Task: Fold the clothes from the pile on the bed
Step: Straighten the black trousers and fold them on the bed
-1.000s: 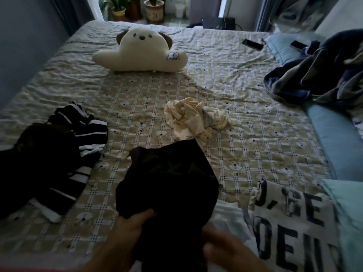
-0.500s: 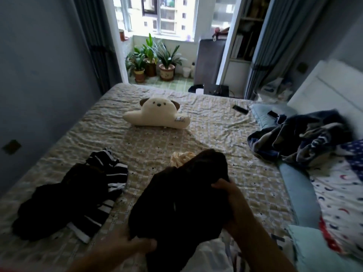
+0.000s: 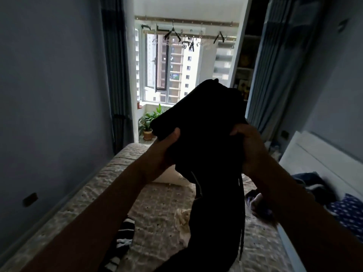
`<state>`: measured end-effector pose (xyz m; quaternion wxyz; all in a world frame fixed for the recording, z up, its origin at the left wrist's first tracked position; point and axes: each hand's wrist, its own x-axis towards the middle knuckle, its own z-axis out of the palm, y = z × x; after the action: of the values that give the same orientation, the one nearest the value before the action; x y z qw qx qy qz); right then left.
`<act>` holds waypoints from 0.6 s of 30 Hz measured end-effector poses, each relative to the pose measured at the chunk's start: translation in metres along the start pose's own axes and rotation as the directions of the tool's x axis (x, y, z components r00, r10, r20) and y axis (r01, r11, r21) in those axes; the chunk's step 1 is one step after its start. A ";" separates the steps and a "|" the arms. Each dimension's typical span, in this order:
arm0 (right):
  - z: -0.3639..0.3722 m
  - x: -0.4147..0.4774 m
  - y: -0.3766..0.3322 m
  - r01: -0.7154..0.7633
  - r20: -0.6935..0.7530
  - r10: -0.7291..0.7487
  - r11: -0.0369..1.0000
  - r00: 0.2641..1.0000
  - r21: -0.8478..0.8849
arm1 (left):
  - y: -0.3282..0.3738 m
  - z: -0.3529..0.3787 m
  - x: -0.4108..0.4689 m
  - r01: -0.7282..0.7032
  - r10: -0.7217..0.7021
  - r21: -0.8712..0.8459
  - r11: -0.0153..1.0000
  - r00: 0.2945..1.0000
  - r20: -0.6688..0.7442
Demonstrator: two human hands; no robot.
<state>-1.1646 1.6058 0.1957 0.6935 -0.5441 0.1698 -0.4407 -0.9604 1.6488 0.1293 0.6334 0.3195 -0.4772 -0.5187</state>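
Both hands are clamped on the black garment (image 3: 198, 118), held up high in front of the window. The left hand (image 3: 167, 148) grips its lower left side, thumb pressed flat over the front of the cloth, fingers hidden behind it. The right hand (image 3: 249, 146) is bunched tight around the right edge, knuckles curled in — a full fist of fabric. The top part of the garment is a thick, dark mass between the two hands; from there a long tail of it hangs straight down, past the forearms, toward the bed (image 3: 161, 209). Against the daylight it is nearly a silhouette, so what kind of garment it is I cannot tell.

Below, on the patterned bedspread, a black-and-white striped piece (image 3: 122, 244) lies to the left of the hanging cloth, and a pale crumpled piece (image 3: 182, 222) sits just beside the tail. A white soft toy (image 3: 169, 176) shows partly under the left wrist. To the right, a dark blue blanket (image 3: 312, 185) is heaped near the white headboard (image 3: 322, 160). Potted plants (image 3: 149, 122) stand beyond the foot of the bed, under the window.
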 end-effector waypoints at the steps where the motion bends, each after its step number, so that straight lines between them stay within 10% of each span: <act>1: 0.002 0.001 -0.008 0.038 -0.022 -0.039 0.998 0.999 -0.056 | 0.007 0.008 0.002 -0.009 0.009 -0.035 0.999 1.000 0.017; 5: -0.008 0.011 -0.032 0.017 -0.131 -0.089 0.883 0.987 -0.470 | 0.035 0.031 0.015 -0.016 0.004 -0.123 0.992 0.995 -0.097; 9: -0.025 0.015 -0.041 -0.051 -0.172 -0.315 0.358 0.933 -0.932 | 0.052 0.045 0.031 -0.174 0.198 0.099 0.980 0.925 -0.325; 13: 0.012 -0.004 -0.057 -0.061 -0.112 -0.029 0.690 0.993 -0.721 | 0.059 0.076 0.029 -0.345 0.483 0.419 0.840 0.828 -0.287; 18: 0.032 -0.014 -0.072 -0.004 0.035 0.023 0.885 0.999 -0.465 | 0.073 0.113 0.023 -0.384 0.371 0.484 0.787 0.920 0.128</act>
<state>-1.1801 1.6346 0.2691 0.5495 -0.7016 0.2603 -0.3715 -1.0406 1.6560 0.2399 0.6133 0.3638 -0.6571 -0.2445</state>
